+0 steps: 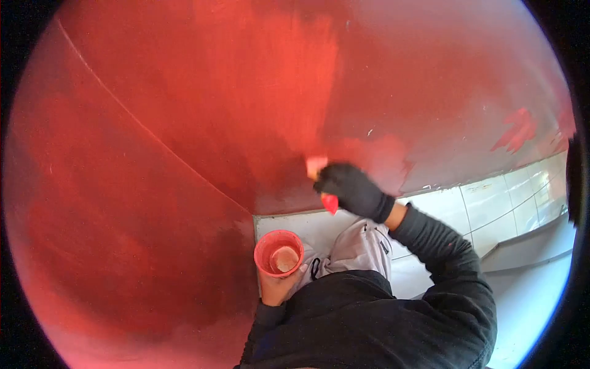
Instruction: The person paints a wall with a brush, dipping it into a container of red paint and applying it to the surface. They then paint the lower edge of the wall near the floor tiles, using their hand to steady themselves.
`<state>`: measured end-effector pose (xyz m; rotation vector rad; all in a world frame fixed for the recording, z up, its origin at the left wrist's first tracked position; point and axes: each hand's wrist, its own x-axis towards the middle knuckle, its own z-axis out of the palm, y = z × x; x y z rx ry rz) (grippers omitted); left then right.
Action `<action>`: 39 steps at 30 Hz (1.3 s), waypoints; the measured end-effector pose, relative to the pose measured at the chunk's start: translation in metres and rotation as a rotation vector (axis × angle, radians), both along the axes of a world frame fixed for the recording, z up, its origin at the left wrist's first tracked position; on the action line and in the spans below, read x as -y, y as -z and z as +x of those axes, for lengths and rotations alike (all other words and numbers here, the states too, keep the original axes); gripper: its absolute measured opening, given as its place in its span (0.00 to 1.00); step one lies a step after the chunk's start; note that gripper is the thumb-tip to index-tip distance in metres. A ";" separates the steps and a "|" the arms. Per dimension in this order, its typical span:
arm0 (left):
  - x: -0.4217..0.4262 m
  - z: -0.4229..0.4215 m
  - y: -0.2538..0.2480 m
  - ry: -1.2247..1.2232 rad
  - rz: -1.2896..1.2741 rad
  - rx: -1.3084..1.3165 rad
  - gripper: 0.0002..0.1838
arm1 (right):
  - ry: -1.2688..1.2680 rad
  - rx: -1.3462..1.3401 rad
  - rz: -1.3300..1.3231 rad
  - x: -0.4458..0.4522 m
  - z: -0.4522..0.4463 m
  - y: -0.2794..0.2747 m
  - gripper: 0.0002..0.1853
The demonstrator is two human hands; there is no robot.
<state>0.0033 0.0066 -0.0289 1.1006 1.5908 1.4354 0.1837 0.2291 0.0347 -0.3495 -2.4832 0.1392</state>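
My right hand (350, 189), in a black glove, is closed around a paintbrush (317, 166). The brush's upper end is at the red wall (276, 92), near the corner, and its red lower end sticks out below my fist. Motion blurs the brush, so I cannot tell whether it touches the wall. Bare and wrapped around a red plastic cup (279, 245), my left hand (275, 288) is low in front of my body. Red coats the cup's inside, and a pale patch shows at its bottom. Brighter red strokes cover part of the wall above the brush.
A second red wall surface (135, 234) meets the first at a corner on the left. White tiles (491, 200) run along the wall's lower edge to the right. Beyond them lies a grey-white ledge or panel (528, 246). Fresh red dabs (516, 130) mark the wall at far right.
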 end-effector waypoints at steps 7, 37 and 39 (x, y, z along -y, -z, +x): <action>-0.005 0.003 0.007 -0.009 0.029 0.073 0.34 | 0.201 -0.503 0.553 -0.013 0.038 -0.151 0.18; 0.032 -0.003 0.015 0.052 0.201 -0.001 0.38 | -0.083 -0.409 0.023 -0.051 -0.037 0.016 0.06; 0.027 -0.002 0.016 0.077 0.187 0.051 0.39 | 0.027 -0.506 0.092 -0.045 -0.019 -0.074 0.08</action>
